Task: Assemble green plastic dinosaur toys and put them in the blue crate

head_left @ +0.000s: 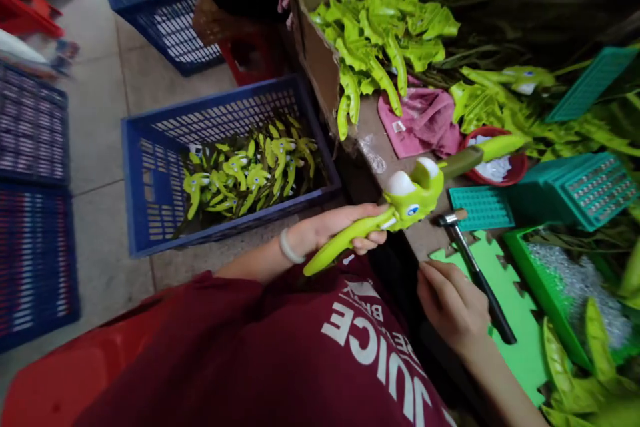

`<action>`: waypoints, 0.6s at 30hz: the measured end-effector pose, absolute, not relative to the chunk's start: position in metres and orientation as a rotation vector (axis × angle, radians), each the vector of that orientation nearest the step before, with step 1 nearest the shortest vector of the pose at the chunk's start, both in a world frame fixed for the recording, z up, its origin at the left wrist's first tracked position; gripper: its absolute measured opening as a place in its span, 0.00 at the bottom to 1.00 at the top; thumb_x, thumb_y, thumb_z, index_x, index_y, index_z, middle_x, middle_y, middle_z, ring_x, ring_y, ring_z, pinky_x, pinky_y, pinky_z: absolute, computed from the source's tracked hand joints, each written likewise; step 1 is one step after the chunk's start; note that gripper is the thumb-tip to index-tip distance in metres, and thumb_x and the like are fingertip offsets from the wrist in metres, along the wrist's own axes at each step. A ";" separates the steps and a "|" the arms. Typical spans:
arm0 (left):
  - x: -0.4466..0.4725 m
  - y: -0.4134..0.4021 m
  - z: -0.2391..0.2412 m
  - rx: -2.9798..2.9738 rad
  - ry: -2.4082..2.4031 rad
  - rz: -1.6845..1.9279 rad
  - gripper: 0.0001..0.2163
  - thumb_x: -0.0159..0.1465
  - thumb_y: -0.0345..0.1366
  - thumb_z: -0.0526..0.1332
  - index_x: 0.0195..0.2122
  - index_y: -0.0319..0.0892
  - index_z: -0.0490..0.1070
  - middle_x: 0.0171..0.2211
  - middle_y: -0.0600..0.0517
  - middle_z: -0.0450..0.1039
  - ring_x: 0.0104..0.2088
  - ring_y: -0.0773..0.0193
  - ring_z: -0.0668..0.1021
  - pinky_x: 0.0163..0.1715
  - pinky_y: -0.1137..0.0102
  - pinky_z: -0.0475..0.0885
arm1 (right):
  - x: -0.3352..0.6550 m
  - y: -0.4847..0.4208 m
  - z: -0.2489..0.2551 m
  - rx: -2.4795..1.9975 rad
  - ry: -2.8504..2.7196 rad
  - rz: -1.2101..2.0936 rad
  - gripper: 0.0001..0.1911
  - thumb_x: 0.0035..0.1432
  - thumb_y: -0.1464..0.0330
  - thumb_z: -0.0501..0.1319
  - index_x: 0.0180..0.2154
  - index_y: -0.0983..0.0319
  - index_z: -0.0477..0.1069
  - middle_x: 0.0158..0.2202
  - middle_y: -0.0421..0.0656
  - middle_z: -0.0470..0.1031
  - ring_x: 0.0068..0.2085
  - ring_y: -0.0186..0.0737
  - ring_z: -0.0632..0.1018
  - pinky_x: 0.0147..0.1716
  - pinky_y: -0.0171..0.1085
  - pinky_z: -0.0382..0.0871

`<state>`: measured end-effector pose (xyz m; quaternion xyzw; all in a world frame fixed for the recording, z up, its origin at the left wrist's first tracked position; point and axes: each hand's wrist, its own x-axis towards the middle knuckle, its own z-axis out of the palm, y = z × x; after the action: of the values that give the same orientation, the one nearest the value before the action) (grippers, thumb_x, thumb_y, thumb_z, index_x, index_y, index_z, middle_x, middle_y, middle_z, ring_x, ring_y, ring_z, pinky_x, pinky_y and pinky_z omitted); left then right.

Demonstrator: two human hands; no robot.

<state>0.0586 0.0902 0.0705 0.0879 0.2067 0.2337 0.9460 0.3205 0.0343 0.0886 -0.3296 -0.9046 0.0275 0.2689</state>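
Note:
My left hand (pixel 336 231) is closed around the tail of a lime-green toy dinosaur (pixel 395 210) with white bulging eyes, holding it level above the table's edge. My right hand (pixel 453 305) rests on a green foam mat (pixel 520 307), fingers curled round the black handle of a small hammer (pixel 475 270) whose metal head points toward the toy. On the floor to the left stands a blue plastic crate (pixel 155 167) holding several finished green dinosaurs (pixel 245 173).
A cardboard box (pixel 320 53) overflows with green toy parts (pixel 385 33). A pink cloth (pixel 423 121), a red bowl (pixel 493 163), teal trays (pixel 575 190) and a green bin of small silver pieces (pixel 580 283) crowd the table. Empty blue crates (pixel 165 7) and a red stool (pixel 55 380) sit around.

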 end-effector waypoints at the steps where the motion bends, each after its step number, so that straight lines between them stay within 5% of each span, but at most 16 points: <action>1: 0.051 0.090 0.073 0.197 0.417 0.500 0.17 0.75 0.42 0.49 0.33 0.39 0.68 0.22 0.57 0.63 0.15 0.76 0.60 0.19 0.77 0.58 | 0.318 0.032 0.078 -0.929 -2.476 0.153 0.12 0.62 0.79 0.62 0.48 0.67 0.72 0.38 0.47 0.79 0.36 0.36 0.79 0.35 0.33 0.75; 6: 0.024 0.092 0.078 0.280 0.482 0.595 0.18 0.71 0.48 0.55 0.29 0.40 0.66 0.22 0.58 0.62 0.14 0.77 0.57 0.24 0.76 0.64 | 0.266 0.029 0.019 -0.632 -2.992 0.335 0.13 0.67 0.77 0.55 0.50 0.68 0.73 0.47 0.53 0.78 0.47 0.46 0.79 0.41 0.41 0.77; 10: 0.018 0.089 0.074 0.338 0.512 0.647 0.22 0.68 0.53 0.58 0.26 0.40 0.64 0.19 0.60 0.58 0.14 0.77 0.56 0.22 0.76 0.62 | 0.222 0.034 -0.009 -0.534 -3.157 0.340 0.07 0.65 0.75 0.59 0.35 0.66 0.75 0.37 0.50 0.78 0.44 0.48 0.79 0.36 0.40 0.75; 18: 0.010 0.081 0.074 0.420 0.478 0.577 0.26 0.66 0.59 0.59 0.24 0.40 0.63 0.19 0.60 0.57 0.14 0.77 0.54 0.21 0.75 0.59 | 0.258 0.045 0.028 -0.645 -2.855 0.554 0.07 0.68 0.76 0.57 0.42 0.64 0.74 0.34 0.44 0.77 0.36 0.38 0.78 0.36 0.36 0.75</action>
<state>0.0096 0.0806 0.0742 0.2036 0.2319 0.2796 0.9092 0.2575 0.0452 0.0276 -0.2156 -0.9553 0.1854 0.0812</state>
